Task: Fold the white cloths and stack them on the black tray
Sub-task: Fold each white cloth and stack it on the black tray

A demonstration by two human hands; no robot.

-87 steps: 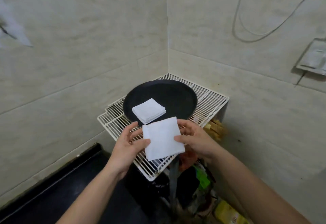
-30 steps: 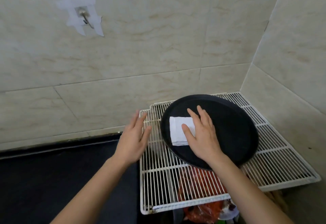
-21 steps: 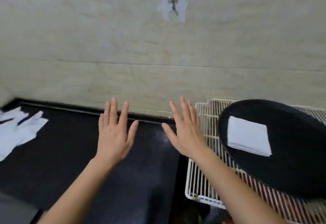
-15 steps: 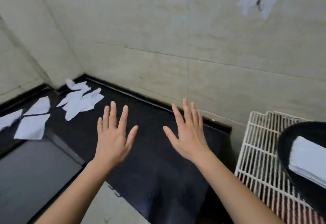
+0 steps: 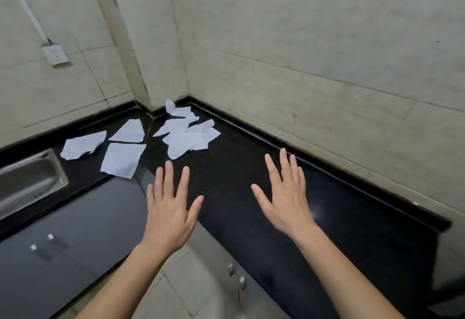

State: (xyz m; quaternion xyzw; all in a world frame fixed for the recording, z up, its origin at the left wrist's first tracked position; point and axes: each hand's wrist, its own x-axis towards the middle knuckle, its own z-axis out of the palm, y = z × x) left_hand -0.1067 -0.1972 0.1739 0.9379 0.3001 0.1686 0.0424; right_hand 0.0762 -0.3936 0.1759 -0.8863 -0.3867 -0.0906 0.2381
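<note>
Both hands, left point(image 5: 169, 214) and right point(image 5: 286, 200), are held flat above the black tabletop point(image 5: 251, 167), each grip wide and empty. Unfolded white cloths point(image 5: 187, 137) are scattered far left.

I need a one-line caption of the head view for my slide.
Open left hand and open right hand extend toward white cloths scattered on the black counter.

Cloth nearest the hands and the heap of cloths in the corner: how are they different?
The nearest cloth lies flat and smooth; the heap is rumpled, several cloths overlapping. The nearest cloth sits toward the sink; the heap sits by the wall corner. Both are white, on the black counter.
</note>
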